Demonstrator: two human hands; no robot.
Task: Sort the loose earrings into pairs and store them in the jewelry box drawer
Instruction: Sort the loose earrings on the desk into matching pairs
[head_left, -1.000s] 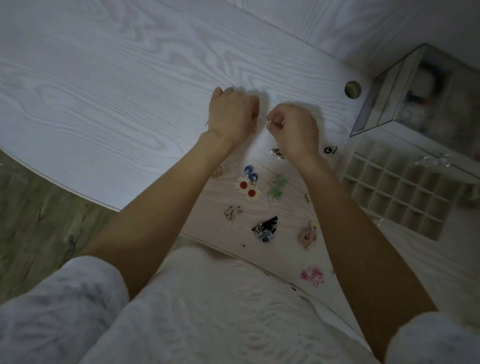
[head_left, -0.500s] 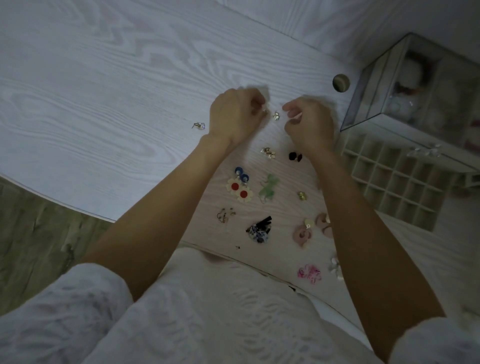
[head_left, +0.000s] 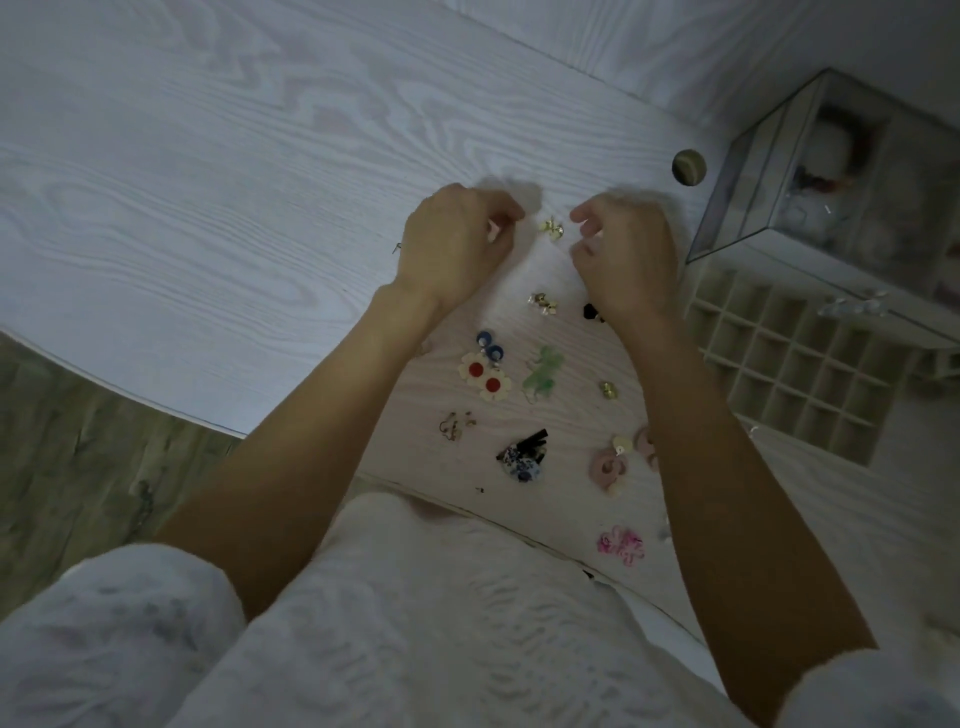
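Loose earrings lie on the white wood-grain table (head_left: 208, 208). A small gold earring (head_left: 551, 228) sits on the table between my two hands. My left hand (head_left: 457, 249) is curled just left of it, back to the camera and fingertips hidden. My right hand (head_left: 623, 254) hovers just right of it, thumb and forefinger apart with nothing seen between them. Nearer me lie a gold pair (head_left: 543, 303), blue discs (head_left: 491, 345), white flowers with red centres (head_left: 485, 376) and a green earring (head_left: 543, 371). The open compartmented drawer (head_left: 795, 358) is at the right.
The glass jewelry box (head_left: 831, 171) stands behind the drawer at the far right, beside a round cable hole (head_left: 689, 166). More earrings lie near the front edge: black-and-blue (head_left: 522, 460), pink (head_left: 610, 467), magenta (head_left: 621, 545), wire hooks (head_left: 454, 426). A tiny earring (head_left: 397, 248) lies left of my left hand.
One second ago my right hand pinched the small gold earring. It now lies on the table between my hands, which have drawn slightly apart.
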